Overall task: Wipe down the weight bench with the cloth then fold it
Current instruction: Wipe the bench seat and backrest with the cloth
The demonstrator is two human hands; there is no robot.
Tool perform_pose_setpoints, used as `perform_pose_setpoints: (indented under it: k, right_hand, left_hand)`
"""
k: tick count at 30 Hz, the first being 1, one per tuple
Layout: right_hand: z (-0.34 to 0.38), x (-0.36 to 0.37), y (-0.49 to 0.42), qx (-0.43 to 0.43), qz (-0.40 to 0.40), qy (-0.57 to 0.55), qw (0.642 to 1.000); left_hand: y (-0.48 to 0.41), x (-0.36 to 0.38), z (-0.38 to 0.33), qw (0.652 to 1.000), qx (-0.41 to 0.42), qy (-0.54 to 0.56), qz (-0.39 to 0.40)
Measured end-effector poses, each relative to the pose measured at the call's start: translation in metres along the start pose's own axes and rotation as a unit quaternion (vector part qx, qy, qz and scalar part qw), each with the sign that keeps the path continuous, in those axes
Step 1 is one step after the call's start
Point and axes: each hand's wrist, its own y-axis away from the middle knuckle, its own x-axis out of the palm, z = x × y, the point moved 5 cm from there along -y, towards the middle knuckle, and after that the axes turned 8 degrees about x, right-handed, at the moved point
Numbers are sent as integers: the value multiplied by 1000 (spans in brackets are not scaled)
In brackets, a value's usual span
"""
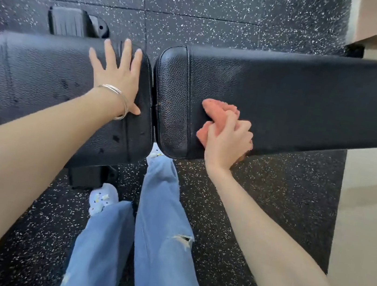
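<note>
On long pad [299,98], near edge, right hand [228,141] grips bunched cloth [219,109], left hand [116,75] flat on seat pad [40,76]

Soft, even daylight fills the scene, brightest on the pale floor [370,194] right of the grip. The bench pad [288,91] just beyond the right hand [227,143], which clutches the cloth [219,109], carries a dull sheen, and the shadows beneath it are faint. Wide-angle distortion bows the pad's edges. The forearm [276,254] behind the grip looks slightly soft.

Black bench [287,96], salmon-pink cloth [219,109], white-speckled black floor [203,3]
</note>
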Motion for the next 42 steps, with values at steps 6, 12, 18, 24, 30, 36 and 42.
perform_pose_setpoints:
  k: [6,12,18,24,30,36,42]
  right_hand:
    - [53,11,40,-312,65,58,946]
    - [48,-4,-66,-281,43,58,957]
    - [79,-4,-139,-67,29,35,997]
    - [54,6,8,-300,69,44,950]
    - [54,5,20,-444,96,47,890]
    - [149,12,-71,-349,90,69,930]
    - [134,15,-16,-287,33,37,957]
  left_hand:
    - [1,-2,-5,1000,1,-9,17]
    - [3,0,-5,999,3,-29,14]
    - [4,-2,-4,1000,8,-24,6]
    - [5,-3,-4,1000,7,-15,9]
    - [6,0,-4,1000,1,-19,13]
    - [5,5,-1,1000,4,3,-1]
    - [6,6,3,999,12,31,-18]
